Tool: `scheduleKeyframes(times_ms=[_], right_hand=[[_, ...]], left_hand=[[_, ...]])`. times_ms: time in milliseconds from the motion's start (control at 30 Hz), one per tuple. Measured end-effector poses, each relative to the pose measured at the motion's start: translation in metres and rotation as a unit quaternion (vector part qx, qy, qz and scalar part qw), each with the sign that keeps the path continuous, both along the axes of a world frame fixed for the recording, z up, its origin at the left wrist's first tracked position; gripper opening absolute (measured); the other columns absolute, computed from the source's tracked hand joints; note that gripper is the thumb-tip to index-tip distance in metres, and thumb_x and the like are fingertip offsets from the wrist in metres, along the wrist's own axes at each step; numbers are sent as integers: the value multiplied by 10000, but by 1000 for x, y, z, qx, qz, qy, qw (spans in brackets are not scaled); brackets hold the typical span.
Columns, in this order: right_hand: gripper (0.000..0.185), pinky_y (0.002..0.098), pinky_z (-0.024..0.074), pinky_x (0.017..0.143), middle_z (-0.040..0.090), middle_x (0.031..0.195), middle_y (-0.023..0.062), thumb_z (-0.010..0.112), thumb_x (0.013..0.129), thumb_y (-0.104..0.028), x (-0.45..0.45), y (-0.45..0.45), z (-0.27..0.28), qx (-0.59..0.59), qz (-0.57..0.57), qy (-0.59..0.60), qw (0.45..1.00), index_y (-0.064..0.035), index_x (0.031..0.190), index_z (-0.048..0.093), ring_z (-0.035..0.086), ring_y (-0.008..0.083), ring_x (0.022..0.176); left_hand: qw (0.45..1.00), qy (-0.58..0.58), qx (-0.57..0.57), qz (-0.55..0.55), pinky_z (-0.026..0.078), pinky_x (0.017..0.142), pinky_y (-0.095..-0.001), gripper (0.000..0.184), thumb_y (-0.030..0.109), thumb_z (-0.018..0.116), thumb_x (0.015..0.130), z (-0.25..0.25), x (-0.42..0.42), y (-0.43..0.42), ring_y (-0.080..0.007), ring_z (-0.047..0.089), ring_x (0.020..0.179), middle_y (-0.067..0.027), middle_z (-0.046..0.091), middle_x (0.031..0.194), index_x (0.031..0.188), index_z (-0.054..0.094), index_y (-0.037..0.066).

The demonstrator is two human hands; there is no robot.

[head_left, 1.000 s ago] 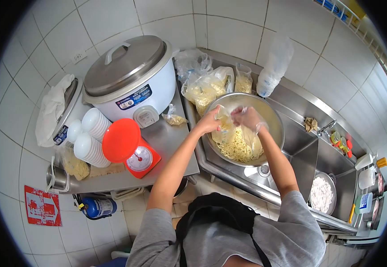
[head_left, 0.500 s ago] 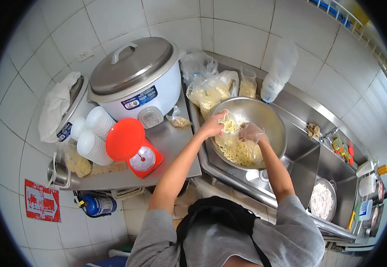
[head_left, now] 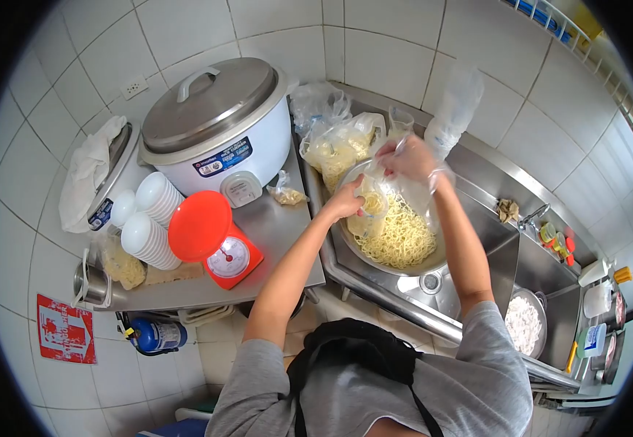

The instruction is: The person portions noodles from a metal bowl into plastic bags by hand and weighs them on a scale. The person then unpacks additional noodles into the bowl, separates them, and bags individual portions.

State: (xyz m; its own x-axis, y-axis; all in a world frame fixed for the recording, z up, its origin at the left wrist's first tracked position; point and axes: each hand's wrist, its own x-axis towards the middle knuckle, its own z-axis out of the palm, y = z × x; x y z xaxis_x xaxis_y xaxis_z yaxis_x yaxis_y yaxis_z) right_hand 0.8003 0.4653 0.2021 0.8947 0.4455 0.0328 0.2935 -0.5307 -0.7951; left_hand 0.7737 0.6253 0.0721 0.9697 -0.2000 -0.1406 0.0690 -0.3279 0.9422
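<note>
Holding a small clear bag (head_left: 372,205) with the left hand (head_left: 347,201), over the left part of the steel bowl (head_left: 359,255). Apparently handling noodles (head_left: 402,237) between bag and bowl at this step. Closing the left fingers on the edge of the bag, letting the lower part hang inside the bowl, just above the heap.

Lifting the right hand (head_left: 415,159) over the far rim of the bowl, in a blur. Curling the right fingers close together there; not being able to tell what, if anything, is clamped between them. Trailing clear film below that hand, down towards the heap; not being able to tell whether from a bag or a glove.

Seemingly calling for a steady left grip on the bag, and for care in keeping the loose film clear of both the noodles and the rim.

Seeing noodles lying in the bowl, as well as in the filled bags (head_left: 342,154) just beyond its far left rim. Spotting a red scale (head_left: 230,256) on the surface (head_left: 283,244) to the left of the bowl.

Compared with half a second earlier, raising the right hand out of the bowl, away from the left, while keeping the left at the bag and exposing more of the heap.
</note>
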Motion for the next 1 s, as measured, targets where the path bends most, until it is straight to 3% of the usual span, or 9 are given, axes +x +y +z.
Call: scheduleKeyframes(times_ms=[100, 200, 300, 400, 500, 633, 733, 833, 1000], right_hand=[[258, 272, 495, 599, 635, 712, 144, 621, 668, -118, 16, 6, -57, -48, 2, 52, 997, 19, 887, 620, 631, 189, 624], [310, 324, 491, 658, 621, 760, 203, 619, 664, -164, 36, -1, -128, -145, -70, -221, 962, 12, 919, 612, 625, 280, 718], [294, 359, 476, 682, 604, 763, 230, 601, 677, -191, 100, -17, -194, -347, 3, -194, 918, 2, 897, 621, 601, 332, 769], [254, 368, 474, 654, 598, 739, 230, 575, 718, -200, 26, -1, -51, -172, -22, -161, 972, 1, 863, 631, 599, 335, 719], [226, 305, 475, 604, 607, 684, 152, 587, 760, -213, 6, 15, 7, -46, -5, -93, 995, -7, 839, 638, 596, 192, 643], [253, 240, 459, 565, 593, 696, 52, 608, 777, -208, -15, 42, 52, 176, 75, -70, 979, -13, 939, 617, 550, 76, 627], [295, 233, 463, 565, 598, 756, 43, 599, 789, -212, -24, 55, 57, 207, 121, -73, 968, 11, 983, 592, 554, 91, 641], [293, 233, 462, 558, 585, 754, 39, 600, 789, -210, -21, 62, 42, 178, 145, -24, 973, 22, 967, 589, 546, 94, 636], [274, 234, 454, 549, 571, 752, 31, 603, 781, -208, -16, 82, 23, 147, 165, 32, 975, 21, 931, 589, 530, 90, 634]], left_hand=[[1000, 1, -19, 4, 457, 521, -249, 621, 12, 439, 740, 0, 0, 3, -127, 555, 541, -149, 536, 1070, 1333, 255, 45], [1000, -27, -13, 6, 452, 512, -243, 596, 5, 435, 749, -5, -2, 3, -115, 538, 528, -141, 440, 1233, 1324, 291, 70], [999, -41, 8, -5, 442, 504, -235, 587, -2, 429, 761, 2, -1, 13, -99, 515, 515, -129, 377, 1306, 1325, 300, 98], [996, -82, -21, 30, 427, 503, -224, 585, -2, 418, 772, 46, -24, 20, -78, 481, 501, -122, 481, 1182, 1331, 294, 120], [995, -83, -42, 40, 398, 488, -209, 576, 4, 396, 779, 105, -52, 43, -62, 437, 479, -52, 580, 856, 1332, 300, 130], [979, -135, -94, 119, 355, 470, -193, 568, 9, 395, 760, 175, -86, 80, -49, 429, 491, 45, 430, 598, 1319, 312, 63], [970, -171, -58, 166, 363, 483, -193, 574, 10, 392, 752, 209, -116, 112, -49, 427, 496, -11, 541, 769, 1318, 296, 30], [953, -176, 18, 245, 381, 502, -198, 582, 22, 397, 753, 211, -138, 140, -55, 442, 510, -83, 524, 1117, 1321, 273, 14], [920, -192, 44, 340, 399, 522, -213, 607, 25, 413, 750, 181, -152, 182, -78, 481, 538, -114, 356, 1327, 1329, 233, 1]])
